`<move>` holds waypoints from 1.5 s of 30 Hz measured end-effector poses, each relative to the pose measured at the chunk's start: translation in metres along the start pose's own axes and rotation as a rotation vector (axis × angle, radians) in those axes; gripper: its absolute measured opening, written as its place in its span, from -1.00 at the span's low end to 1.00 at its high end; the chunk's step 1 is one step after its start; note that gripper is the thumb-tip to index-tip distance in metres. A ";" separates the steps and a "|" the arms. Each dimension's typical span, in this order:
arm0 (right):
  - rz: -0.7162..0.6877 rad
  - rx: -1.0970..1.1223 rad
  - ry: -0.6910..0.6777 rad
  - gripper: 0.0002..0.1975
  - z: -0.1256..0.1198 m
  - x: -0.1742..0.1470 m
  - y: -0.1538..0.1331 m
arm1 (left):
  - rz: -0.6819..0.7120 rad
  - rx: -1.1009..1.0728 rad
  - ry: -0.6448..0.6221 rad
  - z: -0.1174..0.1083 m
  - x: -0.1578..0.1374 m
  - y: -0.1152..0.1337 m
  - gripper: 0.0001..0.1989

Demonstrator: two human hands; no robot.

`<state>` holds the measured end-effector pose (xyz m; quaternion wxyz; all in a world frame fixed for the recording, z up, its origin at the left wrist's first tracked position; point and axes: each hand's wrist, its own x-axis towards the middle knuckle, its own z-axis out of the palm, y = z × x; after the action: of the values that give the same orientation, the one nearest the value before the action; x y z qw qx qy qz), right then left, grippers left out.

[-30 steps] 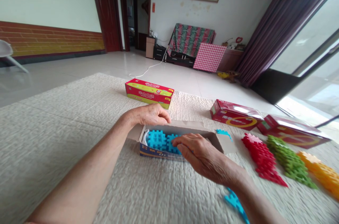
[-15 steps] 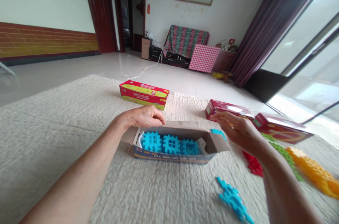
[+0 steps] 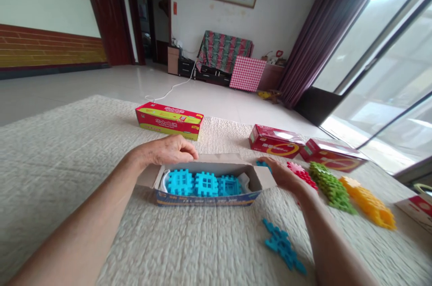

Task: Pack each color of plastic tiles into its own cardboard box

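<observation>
An open cardboard box (image 3: 205,200) stands on the mat with several blue plastic building blocks (image 3: 206,183) in it. My left hand (image 3: 172,148) is closed at the box's back flap, its curled fingers holding the flap's edge. Just beyond the box's right end, my right hand (image 3: 278,171) reaches down to a loose blue block (image 3: 263,165) and its fingertips touch it. Whether they grip it I cannot tell, as the thumb side is hidden. Another string of blue pieces (image 3: 283,245) lies in front, to the right of the box.
Behind the box sits a red and yellow carton (image 3: 168,121). Two dark red cartons (image 3: 276,142) stand at the back right. Red blocks (image 3: 302,175), green blocks (image 3: 332,187) and yellow blocks (image 3: 367,202) lie in rows on the textured mat (image 3: 67,142).
My right hand has come down from above the mat to the loose blue block. My left hand stays at the box flap. The whole view has swung a little to the right.
</observation>
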<state>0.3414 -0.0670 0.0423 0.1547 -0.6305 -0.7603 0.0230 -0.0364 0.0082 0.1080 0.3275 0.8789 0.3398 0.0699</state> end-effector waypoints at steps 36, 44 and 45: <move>-0.287 0.124 -0.255 -0.76 -0.057 -0.019 -0.145 | 0.002 -0.012 0.002 0.000 0.000 0.001 -0.69; -0.315 0.110 -0.292 -0.78 -0.055 -0.016 -0.148 | -0.012 0.015 0.001 -0.001 0.000 0.003 -0.71; -0.314 0.118 -0.281 -0.78 -0.057 -0.016 -0.148 | -0.020 0.017 -0.003 -0.001 -0.001 0.004 -0.71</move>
<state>0.2182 -0.1219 0.1270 0.0859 -0.4846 -0.8606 0.1307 -0.0351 0.0060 0.1110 0.3213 0.8782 0.3488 0.0624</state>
